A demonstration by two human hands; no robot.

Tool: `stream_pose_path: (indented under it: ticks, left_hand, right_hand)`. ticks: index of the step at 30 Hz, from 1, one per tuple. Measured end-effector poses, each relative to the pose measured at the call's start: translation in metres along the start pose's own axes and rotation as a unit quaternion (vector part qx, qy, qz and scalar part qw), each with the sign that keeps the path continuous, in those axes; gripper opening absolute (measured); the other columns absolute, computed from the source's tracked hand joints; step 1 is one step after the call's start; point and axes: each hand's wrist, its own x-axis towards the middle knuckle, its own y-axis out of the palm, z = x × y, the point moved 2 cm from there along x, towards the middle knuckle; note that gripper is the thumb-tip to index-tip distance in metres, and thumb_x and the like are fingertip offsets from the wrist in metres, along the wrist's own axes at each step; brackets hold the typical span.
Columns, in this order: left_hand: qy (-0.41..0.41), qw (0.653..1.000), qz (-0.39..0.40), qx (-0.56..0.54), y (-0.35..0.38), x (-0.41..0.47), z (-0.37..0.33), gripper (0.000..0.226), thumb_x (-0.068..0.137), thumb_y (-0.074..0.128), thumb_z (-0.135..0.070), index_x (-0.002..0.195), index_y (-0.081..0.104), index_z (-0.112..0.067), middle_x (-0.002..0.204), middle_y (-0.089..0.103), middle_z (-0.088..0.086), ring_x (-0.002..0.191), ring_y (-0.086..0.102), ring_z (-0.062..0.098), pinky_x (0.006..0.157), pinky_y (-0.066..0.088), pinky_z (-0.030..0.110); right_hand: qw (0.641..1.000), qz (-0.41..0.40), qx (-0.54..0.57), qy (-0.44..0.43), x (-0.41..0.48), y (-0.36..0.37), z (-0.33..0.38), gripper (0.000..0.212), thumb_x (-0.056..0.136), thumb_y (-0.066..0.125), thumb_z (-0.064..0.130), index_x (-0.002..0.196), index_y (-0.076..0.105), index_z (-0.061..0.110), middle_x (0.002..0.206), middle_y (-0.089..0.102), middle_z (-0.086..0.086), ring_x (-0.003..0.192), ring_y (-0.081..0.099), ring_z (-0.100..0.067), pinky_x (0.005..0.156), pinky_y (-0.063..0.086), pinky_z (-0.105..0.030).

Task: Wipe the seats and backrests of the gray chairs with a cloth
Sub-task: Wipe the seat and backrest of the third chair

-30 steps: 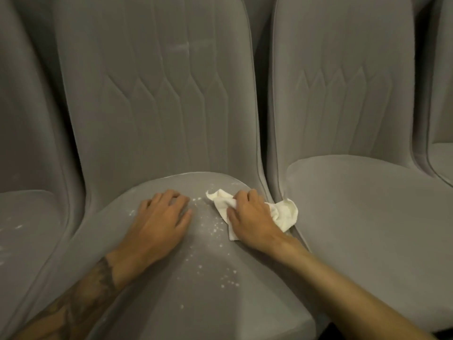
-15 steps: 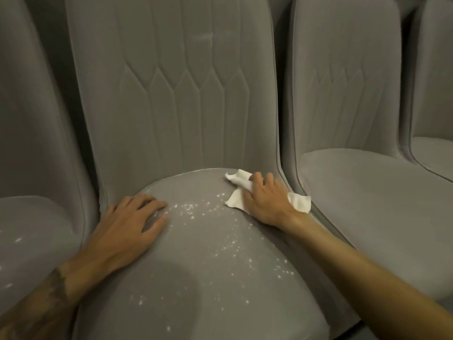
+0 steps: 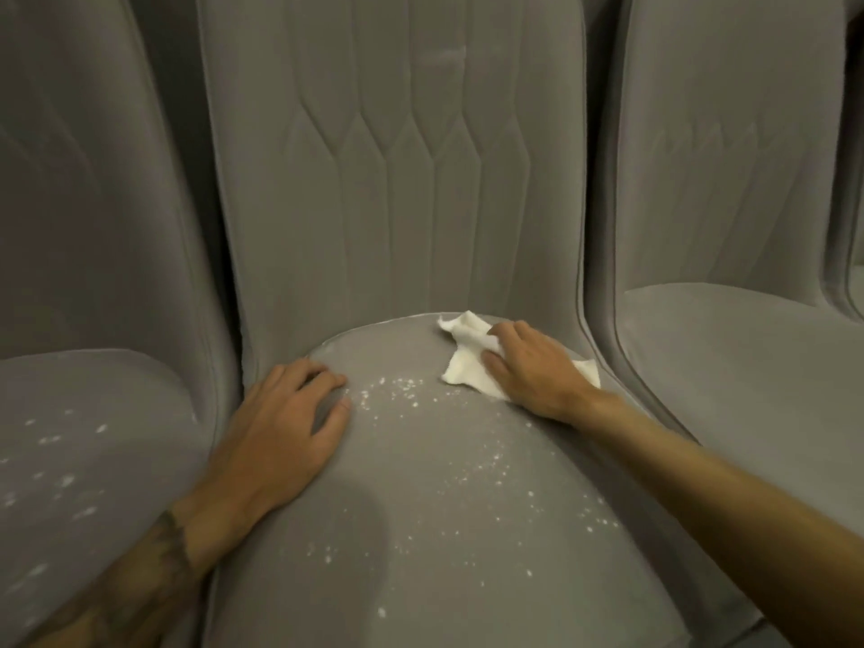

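A row of gray upholstered chairs is seen from above, and the middle chair (image 3: 397, 203) fills most of the view. Its backrest is stitched with vertical channels that meet in pointed shapes. Its seat (image 3: 421, 507) is scattered with white specks (image 3: 397, 390), thickest at the centre just left of the cloth and thinner toward the near right edge.

A white cloth (image 3: 465, 362) is pressed flat on the far right part of this seat, close to the line where seat and backrest meet. It is crumpled, with 1 corner pointing toward the backrest and another corner showing on the right behind the wrist. The right hand (image 3: 533, 371) is laid palm down on top of the cloth, its fingers spread and slightly bent over the fabric, holding it against the seat.

The left hand (image 3: 285, 427) is planted palm down on the far left part of the same seat, fingers spread and empty, with nothing held. A tattoo is visible on the left forearm near the lower left corner.

The seat of the left chair (image 3: 93, 437) is also marked with white specks. The seat of the right chair (image 3: 748, 367) appears clean.
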Motion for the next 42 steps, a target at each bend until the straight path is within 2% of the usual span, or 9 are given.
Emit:
stream_pose_path:
  ticks: [6,12,18,24,30,33,37,39,42]
  left_hand:
    - [-0.01,1.0,0.008,0.017,-0.002,-0.01,0.004,0.053,0.099,0.04,-0.053,0.134,0.066,-0.022,0.133,0.057,-0.006,0.121,0.053,0.017,0.109,0.036,0.028]
    - [-0.031,0.999,-0.004,0.027,0.001,-0.014,-0.002,0.056,0.098,0.035,-0.052,0.135,0.065,-0.022,0.133,0.057,-0.006,0.122,0.051,0.017,0.109,0.035,0.028]
    - [-0.027,0.999,-0.009,0.039,0.0,-0.016,-0.005,0.038,0.105,0.05,-0.039,0.136,0.064,-0.021,0.134,0.057,-0.005,0.12,0.05,0.017,0.106,0.032,0.024]
    - [-0.024,0.998,0.021,0.05,-0.003,-0.018,-0.006,0.046,0.105,0.049,-0.044,0.146,0.056,-0.024,0.145,0.051,-0.006,0.13,0.045,0.016,0.112,0.027,0.024]
    - [-0.031,0.998,0.02,0.053,0.001,-0.024,-0.005,0.051,0.106,0.038,-0.051,0.15,0.05,-0.028,0.153,0.045,-0.007,0.138,0.039,0.013,0.116,0.021,0.022]
    - [-0.028,0.998,0.017,0.054,0.003,-0.025,-0.005,0.049,0.107,0.039,-0.049,0.149,0.052,-0.027,0.151,0.047,-0.006,0.136,0.042,0.013,0.116,0.024,0.024]
    - [-0.035,0.997,0.021,0.058,0.004,-0.025,-0.004,0.058,0.103,0.03,-0.055,0.15,0.052,-0.029,0.152,0.047,-0.008,0.137,0.041,0.012,0.116,0.026,0.026]
    - [-0.038,0.997,0.022,0.056,0.004,-0.025,-0.004,0.059,0.103,0.026,-0.056,0.151,0.051,-0.03,0.153,0.045,-0.01,0.137,0.04,0.011,0.117,0.025,0.025]
    - [-0.039,0.997,0.026,0.065,0.004,-0.025,-0.004,0.061,0.101,0.025,-0.057,0.151,0.049,-0.032,0.154,0.044,-0.012,0.138,0.039,0.009,0.116,0.026,0.025]
  right_hand:
    - [0.994,-0.011,-0.059,0.09,0.018,-0.011,-0.023,0.031,0.104,0.041,0.034,0.114,0.047,0.005,0.117,0.054,-0.018,0.103,0.054,-0.039,0.086,0.042,-0.045]
    - [0.993,0.024,0.069,-0.089,-0.007,0.003,0.008,0.021,0.103,0.042,0.042,0.108,0.044,0.021,0.105,0.054,-0.002,0.097,0.053,-0.026,0.081,0.036,-0.037]
    - [0.999,0.028,-0.017,0.04,0.025,-0.005,-0.015,0.029,0.104,0.041,0.037,0.111,0.045,0.009,0.117,0.053,-0.014,0.103,0.052,-0.035,0.087,0.039,-0.043]
    - [0.982,0.055,0.098,-0.155,-0.017,0.01,0.02,0.028,0.099,0.037,0.057,0.108,0.046,0.033,0.099,0.053,0.008,0.088,0.05,-0.014,0.076,0.035,-0.034]
    - [0.999,0.032,-0.014,0.033,0.027,0.001,-0.019,0.03,0.104,0.042,0.039,0.112,0.045,0.011,0.117,0.054,-0.015,0.108,0.053,-0.037,0.088,0.037,-0.043]
    - [0.997,0.033,0.052,-0.044,0.014,0.011,0.014,0.03,0.104,0.044,0.038,0.114,0.049,0.01,0.116,0.056,-0.013,0.106,0.053,-0.033,0.087,0.036,-0.039]
    - [0.975,0.077,0.105,-0.181,-0.024,0.004,0.024,0.027,0.101,0.038,0.053,0.111,0.046,0.03,0.105,0.054,0.005,0.094,0.05,-0.016,0.083,0.039,-0.036]
    - [0.982,0.081,0.074,-0.155,-0.014,-0.001,0.002,0.026,0.102,0.04,0.05,0.115,0.047,0.028,0.109,0.054,0.004,0.099,0.051,-0.019,0.087,0.04,-0.038]
    - [0.999,0.05,-0.005,-0.013,0.016,-0.006,-0.023,0.031,0.104,0.042,0.041,0.117,0.047,0.013,0.115,0.054,-0.009,0.108,0.052,-0.033,0.091,0.039,-0.042]
